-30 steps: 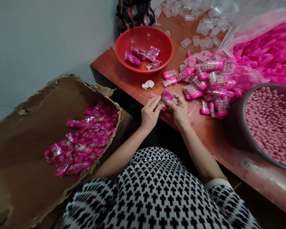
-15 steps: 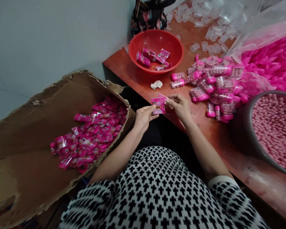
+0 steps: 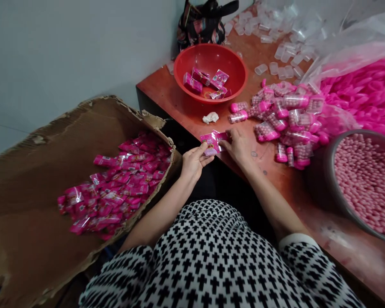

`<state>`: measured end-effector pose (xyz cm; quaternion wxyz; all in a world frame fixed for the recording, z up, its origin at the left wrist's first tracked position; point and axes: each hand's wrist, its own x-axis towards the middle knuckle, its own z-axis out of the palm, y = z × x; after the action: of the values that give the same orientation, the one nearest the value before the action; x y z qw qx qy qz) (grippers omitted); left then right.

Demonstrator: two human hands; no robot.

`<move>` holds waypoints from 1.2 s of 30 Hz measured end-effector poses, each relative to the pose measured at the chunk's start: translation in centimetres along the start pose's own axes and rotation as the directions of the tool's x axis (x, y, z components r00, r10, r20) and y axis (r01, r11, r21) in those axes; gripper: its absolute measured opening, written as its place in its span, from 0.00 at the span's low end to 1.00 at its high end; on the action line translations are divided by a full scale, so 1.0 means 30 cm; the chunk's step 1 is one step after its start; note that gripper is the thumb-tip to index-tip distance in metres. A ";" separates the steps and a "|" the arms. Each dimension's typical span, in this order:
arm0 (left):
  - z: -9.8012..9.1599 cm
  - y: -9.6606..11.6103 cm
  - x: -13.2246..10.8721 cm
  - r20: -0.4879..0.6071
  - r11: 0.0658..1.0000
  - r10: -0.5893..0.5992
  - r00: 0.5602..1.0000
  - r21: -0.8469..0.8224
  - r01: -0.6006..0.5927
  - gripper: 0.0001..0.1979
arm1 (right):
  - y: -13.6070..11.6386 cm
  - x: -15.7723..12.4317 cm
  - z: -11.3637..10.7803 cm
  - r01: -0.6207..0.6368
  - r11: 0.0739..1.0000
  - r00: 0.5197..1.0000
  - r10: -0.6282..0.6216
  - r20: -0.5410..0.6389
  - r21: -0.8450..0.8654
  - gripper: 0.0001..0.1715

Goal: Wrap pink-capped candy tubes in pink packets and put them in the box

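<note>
My left hand (image 3: 193,161) and my right hand (image 3: 240,146) together pinch a small pink printed packet (image 3: 212,142) at the near edge of the red-brown table (image 3: 269,184). The left hand grips its left end with thumb on top. The right hand's fingers close on its right end and rest on the table. A pile of small clear bottles filled with pink candy and capped in pink (image 3: 285,117) lies just right of my right hand.
A red bowl (image 3: 210,71) holds a few pink packets. A torn cardboard box (image 3: 51,179) at left holds several packets (image 3: 115,184). A grey basin of pink candy (image 3: 365,179) sits right. Pink caps in a plastic bag (image 3: 365,90), empty clear bottles (image 3: 276,47), crumpled paper (image 3: 210,117).
Both hands have lowered the packet slightly toward the table edge, and the right hand now rests on the table. The camera has shifted a little.
</note>
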<state>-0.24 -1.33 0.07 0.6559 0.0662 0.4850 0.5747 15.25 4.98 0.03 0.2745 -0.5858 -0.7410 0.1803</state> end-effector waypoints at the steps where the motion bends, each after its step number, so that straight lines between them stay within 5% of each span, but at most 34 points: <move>1: 0.000 0.001 -0.001 0.002 1.000 -0.001 1.000 0.001 0.001 0.11 | -0.007 0.000 -0.008 0.019 1.000 1.000 -0.019 -0.023 -0.011 0.17; 4: 0.011 0.004 -0.009 -0.014 1.000 -0.012 1.000 0.019 0.012 0.09 | -0.044 -0.025 -0.025 -0.031 0.968 0.999 0.040 -0.033 0.250 0.18; 7: 0.024 0.010 -0.019 -0.014 0.998 -0.058 0.998 0.022 0.058 0.09 | -0.069 -0.058 -0.025 -0.171 0.807 0.982 0.096 0.161 0.565 0.20; 9: 0.026 0.014 -0.024 -0.006 0.996 -0.086 0.996 0.007 0.086 0.09 | -0.062 -0.062 -0.030 -0.215 0.779 0.970 0.100 0.221 0.589 0.21; 13: 0.015 0.015 -0.023 -0.023 0.994 -0.099 0.995 -0.049 0.098 0.11 | -0.018 0.017 -0.087 -0.215 0.965 0.976 0.208 0.059 0.152 0.17; 17: 0.010 0.014 -0.025 -0.035 0.994 -0.078 0.996 -0.077 0.075 0.11 | -0.013 0.173 -0.122 -0.359 0.877 0.931 0.361 -0.052 -0.319 0.30; 21: 0.014 0.034 -0.046 -0.021 0.996 -0.090 0.996 -0.022 0.090 0.08 | -0.039 0.279 -0.098 -0.419 0.782 0.883 0.470 -0.005 -0.460 0.35; 25: 0.010 0.062 -0.057 -0.022 0.994 -0.107 0.994 0.008 0.107 0.04 | -0.020 0.304 -0.087 -0.424 0.795 0.868 0.494 0.056 -0.433 0.32; 29: 0.018 0.064 -0.042 -0.048 0.986 -0.159 0.986 -0.056 0.157 0.04 | 0.032 0.264 -0.118 -0.437 0.864 0.882 0.467 0.070 -0.251 0.20; 32: 0.038 0.051 -0.030 -0.082 0.966 -0.177 0.981 -0.205 0.157 0.06 | 0.026 0.154 -0.141 -0.402 0.902 0.915 0.392 0.093 0.158 0.13; 36: 0.062 0.036 -0.019 -0.094 0.921 -0.161 0.983 -0.372 0.115 0.05 | -0.065 -0.093 -0.151 -0.375 0.690 0.927 0.286 0.243 0.619 0.15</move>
<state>0.43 -0.56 2.05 0.6647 -0.1265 0.4126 0.6099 17.00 1.53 4.19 0.3770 -0.5632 -0.5282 0.5115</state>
